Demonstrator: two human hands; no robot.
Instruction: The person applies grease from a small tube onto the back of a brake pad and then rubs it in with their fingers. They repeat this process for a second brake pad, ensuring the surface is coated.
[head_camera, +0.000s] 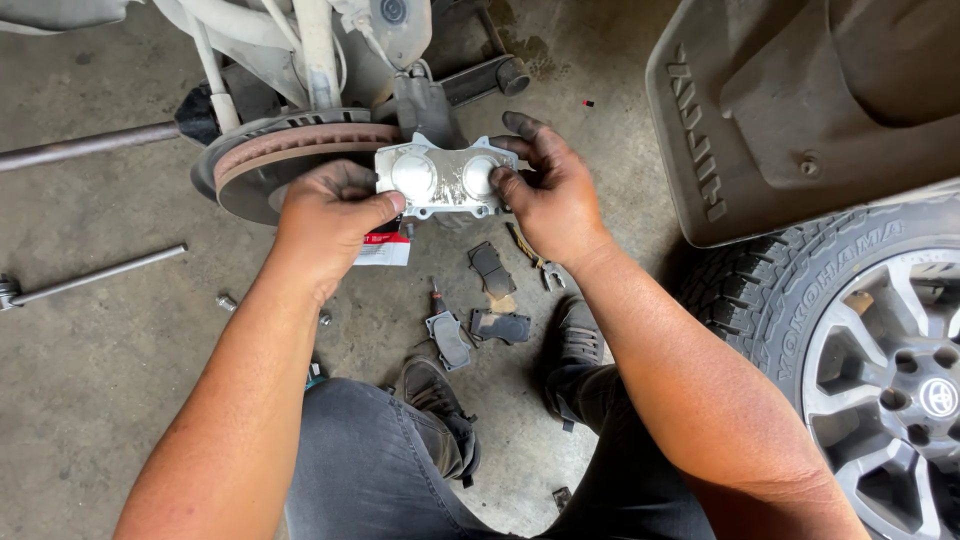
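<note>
While the person sat on the concrete floor (90, 330), both hands held a silver brake caliper (440, 180) in the air just in front of the brake disc (290, 150). Left hand (325, 215): fingers clenched on the caliper's left end, thumb pressed on its front face. Right hand (550, 195): grease-blackened fingers (520, 125) wrapped over the right end, thumb beside the right-hand piston. Two round pistons faced the camera. Below the caliper, on the floor between the person's shoes, lay three dark brake pads (490, 268), near one another, with a pair of pliers (535, 262) just beside them. A red-and-white packet (385, 250) lay under the left hand. A long metal bar (100, 275) lay well apart at left. A removed wheel (860, 340) stood at right, beneath a mud flap (800, 110).
</note>
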